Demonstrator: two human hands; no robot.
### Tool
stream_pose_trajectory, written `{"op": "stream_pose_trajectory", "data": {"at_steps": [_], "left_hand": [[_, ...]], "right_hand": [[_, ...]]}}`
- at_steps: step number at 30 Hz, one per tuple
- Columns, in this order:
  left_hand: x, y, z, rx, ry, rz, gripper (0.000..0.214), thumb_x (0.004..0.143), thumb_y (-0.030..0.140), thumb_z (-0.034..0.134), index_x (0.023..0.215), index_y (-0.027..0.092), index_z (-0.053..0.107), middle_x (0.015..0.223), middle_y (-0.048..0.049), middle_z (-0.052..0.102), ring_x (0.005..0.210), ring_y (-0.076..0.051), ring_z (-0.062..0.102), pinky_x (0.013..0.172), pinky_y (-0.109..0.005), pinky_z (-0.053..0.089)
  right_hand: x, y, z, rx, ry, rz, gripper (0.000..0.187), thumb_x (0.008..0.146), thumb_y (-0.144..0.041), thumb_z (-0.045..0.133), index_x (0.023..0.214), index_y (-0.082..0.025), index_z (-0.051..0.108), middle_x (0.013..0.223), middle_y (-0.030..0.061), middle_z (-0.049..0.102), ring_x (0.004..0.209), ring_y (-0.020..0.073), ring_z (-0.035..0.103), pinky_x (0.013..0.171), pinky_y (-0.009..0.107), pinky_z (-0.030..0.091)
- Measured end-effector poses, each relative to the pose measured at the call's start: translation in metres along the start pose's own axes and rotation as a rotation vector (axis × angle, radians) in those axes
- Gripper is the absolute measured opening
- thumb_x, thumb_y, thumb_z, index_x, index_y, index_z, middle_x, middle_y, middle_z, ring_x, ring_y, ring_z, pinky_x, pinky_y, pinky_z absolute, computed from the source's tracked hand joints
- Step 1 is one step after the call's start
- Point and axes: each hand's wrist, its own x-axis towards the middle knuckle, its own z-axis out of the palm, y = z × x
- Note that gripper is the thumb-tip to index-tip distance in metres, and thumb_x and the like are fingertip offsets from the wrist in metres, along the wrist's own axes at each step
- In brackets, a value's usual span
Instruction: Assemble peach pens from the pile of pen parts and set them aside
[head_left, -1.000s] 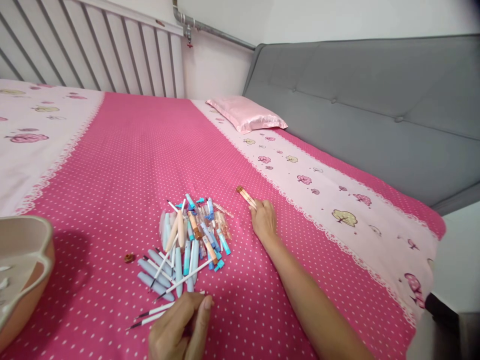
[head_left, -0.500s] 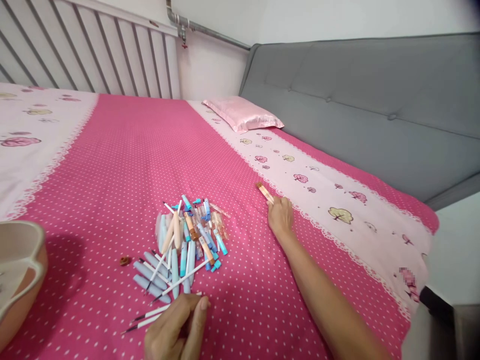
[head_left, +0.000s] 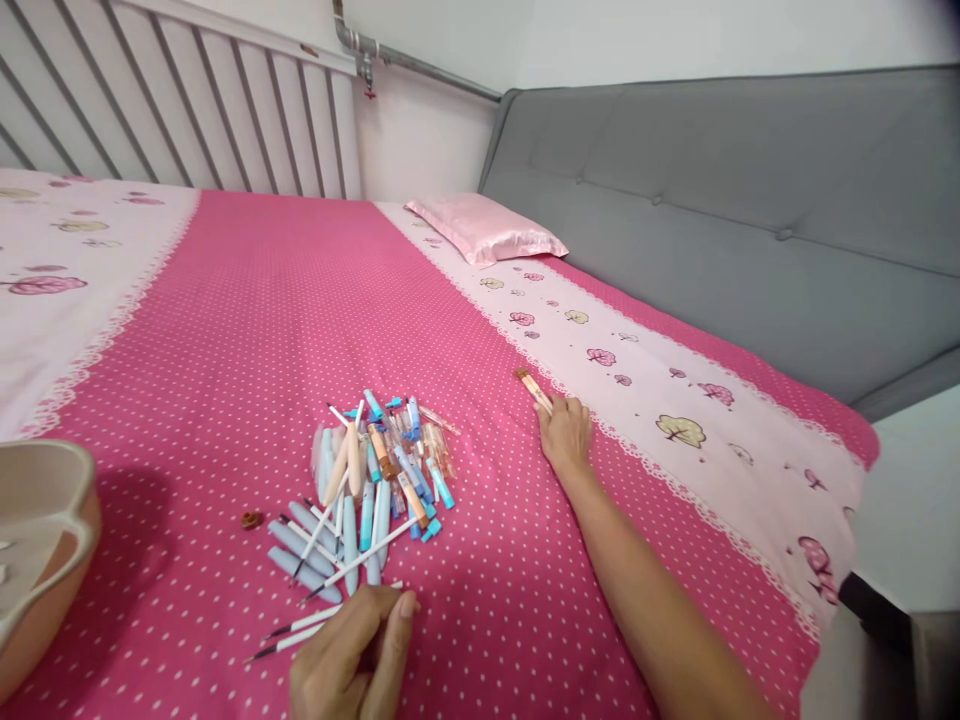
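Note:
My right hand (head_left: 566, 432) is at the right of the pink bedspread, its fingers closed round slim pale pen parts (head_left: 534, 388) with brown ends. They point away from me; whether they touch the cloth I cannot tell. At the bottom centre my left hand (head_left: 349, 655) is closed, thumb pressed to the curled fingers. White pen refills (head_left: 289, 640) with dark tips pass under it, and I cannot make out what its fingers hold. Just beyond it lies a heap of pen parts: blue-grey barrels (head_left: 350, 545), peach barrels (head_left: 354, 460), turquoise caps (head_left: 367, 515) and clear pieces (head_left: 436, 445).
A small brown piece (head_left: 251, 520) sits left of the heap. At the left edge stands a beige basin (head_left: 82, 480) with small white pieces inside. A pink pillow (head_left: 480, 225) rests by the grey headboard (head_left: 712, 170). A radiator (head_left: 225, 100) lines the back wall.
My right hand has shifted very slightly to the right, the pen parts still in its fingers. The left hand and the heap look the same.

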Motion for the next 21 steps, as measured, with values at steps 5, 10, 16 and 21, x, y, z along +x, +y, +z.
{"op": "stream_pose_trajectory", "data": {"at_steps": [5,10,16,21], "left_hand": [[0.000,-0.002,0.002,0.016,0.024,0.049,0.010,0.083,0.015,0.055,0.075,0.017,0.060,0.061,0.0021,0.059,0.050,-0.008,0.055,0.051,-0.016,0.042],[0.001,0.001,0.003,0.037,0.048,0.096,0.012,0.083,0.014,0.053,0.072,0.016,0.059,0.057,0.0026,0.055,0.047,-0.007,0.049,0.048,-0.018,0.038],[0.005,0.005,0.000,0.102,0.098,0.046,0.021,0.085,0.023,0.051,0.065,0.017,0.058,0.053,0.0025,0.053,0.046,-0.009,0.047,0.048,-0.020,0.036],[0.018,-0.003,-0.017,0.144,0.181,-0.148,0.026,0.085,0.033,0.050,0.067,0.017,0.060,0.055,0.0022,0.053,0.049,-0.011,0.048,0.051,-0.023,0.037]], "right_hand": [[-0.008,0.003,-0.003,0.081,0.125,0.051,0.046,0.089,-0.034,0.041,0.122,-0.004,0.049,0.106,0.0182,0.055,0.097,0.0279,0.045,0.084,0.038,0.036],[-0.029,0.009,-0.014,0.140,0.198,0.053,0.048,0.085,-0.031,0.043,0.123,-0.003,0.046,0.113,0.0212,0.051,0.105,0.0304,0.042,0.090,0.042,0.033],[-0.058,0.014,-0.027,0.139,0.227,-0.060,0.049,0.085,-0.034,0.043,0.122,-0.003,0.046,0.115,0.0220,0.049,0.105,0.0308,0.041,0.089,0.043,0.035],[-0.079,0.009,-0.039,0.128,0.209,-0.157,0.049,0.086,-0.036,0.041,0.124,-0.005,0.044,0.115,0.0192,0.048,0.102,0.0294,0.043,0.086,0.043,0.039]]}}
